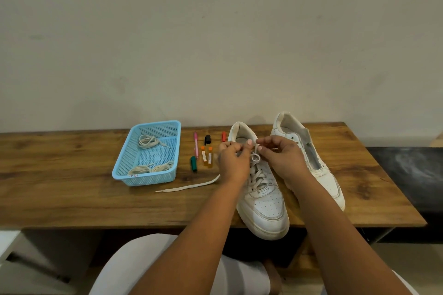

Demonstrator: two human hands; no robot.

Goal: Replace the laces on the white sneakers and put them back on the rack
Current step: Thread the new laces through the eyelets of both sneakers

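A laced white sneaker (265, 208) stands on the wooden table (72, 203), toe toward me and over the front edge. Both hands work at its top eyelets. My left hand (233, 163) pinches the lace near the collar. My right hand (281, 158) pinches the other part of the lace, and a small loop (255, 158) hangs between the hands. One loose lace end (189, 187) trails left across the table. A second white sneaker (311, 158), with no lace, stands just to the right.
A light blue plastic basket (124, 170) at the left holds several coiled laces. Between basket and shoe lie a pink pen (196, 145), black, red and green caps, and two small orange tubes (206, 156). A plain wall rises behind the table.
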